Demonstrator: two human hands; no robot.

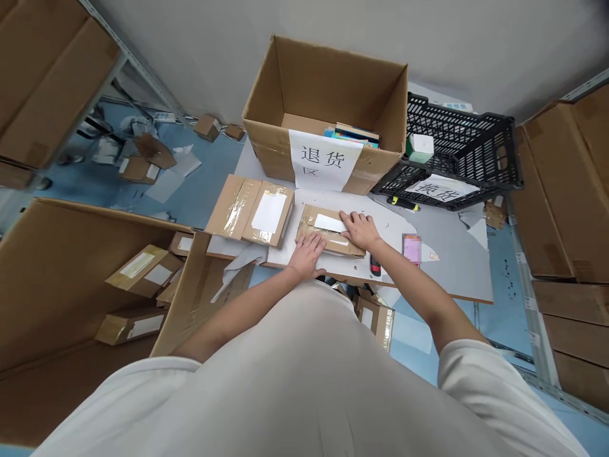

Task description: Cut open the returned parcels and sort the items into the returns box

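Observation:
A taped cardboard parcel (328,236) with white labels lies on the table in front of me. My left hand (307,254) lies over its near left side, fingers stretched out flat and thumb apart. At the far right corner, my right hand (361,230) holds the parcel, its fingers over the far edge and its thumb on top. Left of it are two more taped parcels, side by side, one with a large white label (269,212). A red and black cutter (375,265) rests by my right wrist.
Behind stands a large open carton (266,149) with books inside and a paper sign. A black plastic crate (469,149) holds a small white and green box (420,148). A yellow and black cutter (403,204) lies before it. At left, a big carton (61,254) contains several parcels.

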